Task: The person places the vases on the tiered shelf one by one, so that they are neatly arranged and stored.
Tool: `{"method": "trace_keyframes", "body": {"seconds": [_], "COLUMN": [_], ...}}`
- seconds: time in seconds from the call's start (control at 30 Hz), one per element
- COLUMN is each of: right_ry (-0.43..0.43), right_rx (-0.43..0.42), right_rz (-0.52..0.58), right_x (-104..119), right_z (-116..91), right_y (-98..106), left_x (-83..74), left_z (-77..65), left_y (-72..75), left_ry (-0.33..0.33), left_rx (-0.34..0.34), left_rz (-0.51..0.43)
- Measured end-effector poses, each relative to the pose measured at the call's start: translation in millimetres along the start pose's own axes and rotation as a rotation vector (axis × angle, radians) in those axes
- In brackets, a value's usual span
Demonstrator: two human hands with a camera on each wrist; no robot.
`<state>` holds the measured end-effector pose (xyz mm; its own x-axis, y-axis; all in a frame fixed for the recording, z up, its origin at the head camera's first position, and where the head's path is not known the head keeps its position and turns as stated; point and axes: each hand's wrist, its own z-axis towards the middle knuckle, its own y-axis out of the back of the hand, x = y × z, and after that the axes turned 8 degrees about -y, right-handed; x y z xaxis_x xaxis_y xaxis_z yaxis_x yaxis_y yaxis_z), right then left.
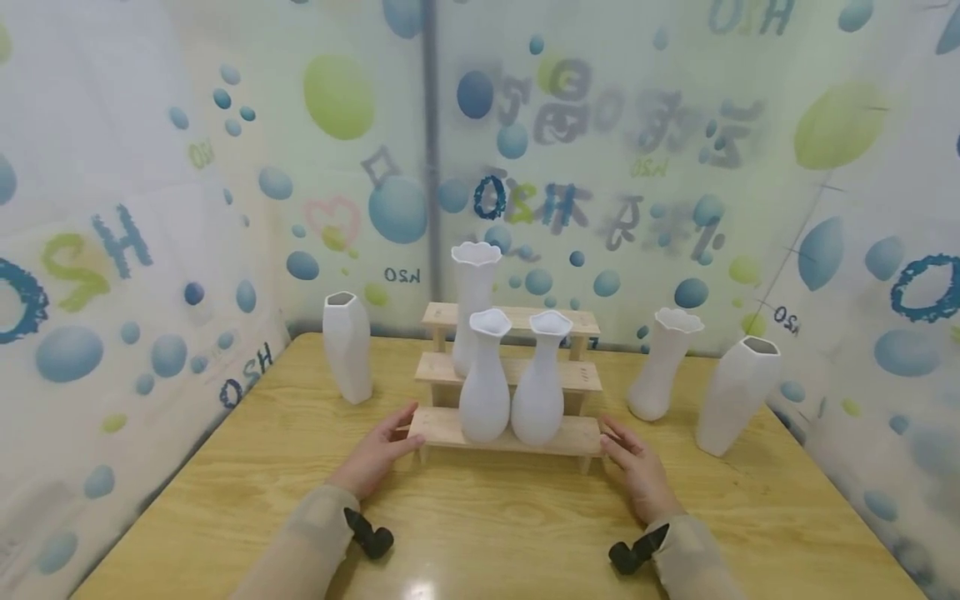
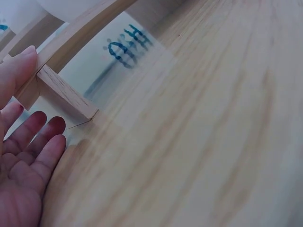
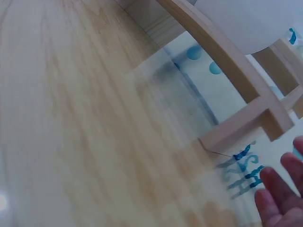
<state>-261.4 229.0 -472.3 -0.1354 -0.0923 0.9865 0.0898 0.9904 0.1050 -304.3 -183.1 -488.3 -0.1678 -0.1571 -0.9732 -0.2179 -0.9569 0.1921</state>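
Note:
A three-tier wooden rack (image 1: 442, 425) stands mid-table. Two white bulbous vases (image 1: 485, 392) (image 1: 537, 396) sit side by side on its lowest shelf, and a tall white vase with a scalloped rim (image 1: 472, 283) rises behind them, its base partly hidden. My left hand (image 1: 375, 458) is at the left end of the lowest shelf, thumb at the front corner. In the left wrist view, the other fingers (image 2: 45, 137) are loosely bent beside the rack's leg (image 2: 66, 94). At the opposite end is my right hand (image 1: 637, 471), its fingers (image 3: 279, 189) relaxed and holding nothing.
A faceted white vase (image 1: 348, 350) stands on the table (image 1: 465, 525) to the left. On the right are a scalloped vase (image 1: 660, 367) and another faceted vase (image 1: 737, 396). A printed curtain (image 1: 360, 167) hangs behind the table's back edge.

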Motion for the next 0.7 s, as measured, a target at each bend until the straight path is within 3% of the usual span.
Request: {"method": "trace_keyframes", "body": {"seconds": [0.13, 0.27, 0.7], "right_ry": [-0.027, -0.02, 0.14], "right_rx": [-0.135, -0.333, -0.864], "right_rz": [-0.017, -0.032, 0.13], "right_x": [2.2, 1.9, 10.1], "right_z": [-2.4, -4.5, -4.7], "right_y": [12.6, 30.2, 76.8], "left_x": [0.7, 0.5, 0.3], "left_z": [0.0, -0.5, 0.8], "left_y": [-0.3, -1.2, -2.0], "left_ry": [-0.003, -0.005, -0.002], "left_rx": [-0.003, 0.003, -0.008], "left_rz": [0.004, -0.006, -0.064]}}
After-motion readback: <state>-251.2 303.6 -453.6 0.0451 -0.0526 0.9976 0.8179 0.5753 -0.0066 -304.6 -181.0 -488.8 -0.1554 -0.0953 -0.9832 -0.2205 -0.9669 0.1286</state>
